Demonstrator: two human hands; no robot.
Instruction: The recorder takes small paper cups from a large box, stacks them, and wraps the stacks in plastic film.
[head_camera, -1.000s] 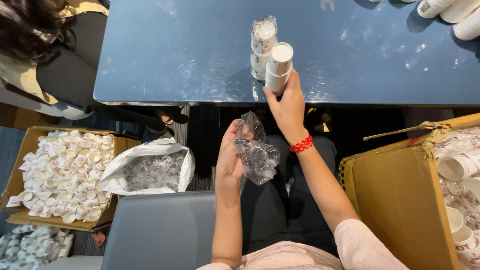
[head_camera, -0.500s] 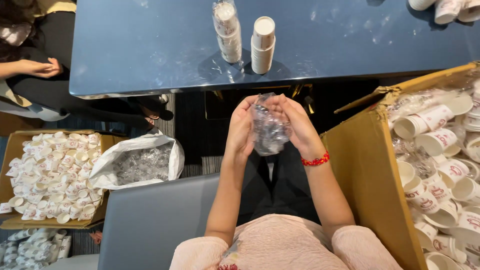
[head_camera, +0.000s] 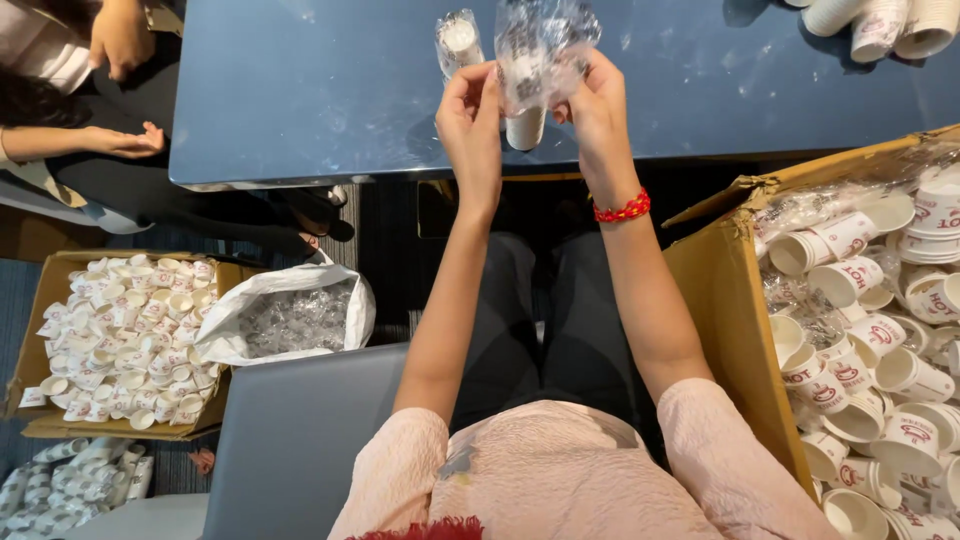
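Both of my hands are raised over the near edge of the dark blue table (head_camera: 300, 90). My left hand (head_camera: 472, 112) and my right hand (head_camera: 600, 105) pinch the two sides of a clear plastic bag (head_camera: 540, 45) and hold it open above a stack of white paper cups (head_camera: 524, 126) standing on the table. The bag hides the top of that stack. A second cup stack wrapped in clear plastic (head_camera: 456, 42) stands just left of it. A red beaded bracelet (head_camera: 622, 209) is on my right wrist.
A cardboard box (head_camera: 735, 300) of loose white paper cups stands at my right. On the floor at left sit a flat box of small cups (head_camera: 115, 340) and a white bag of clear plastic (head_camera: 290, 318). Another person's hands (head_camera: 125, 140) rest at the far left. More cups (head_camera: 880, 20) lie at the table's far right.
My hands have lifted the clear bag from lap height up to the table and spread it open over the cup stack. One second ago my right hand held that stack.
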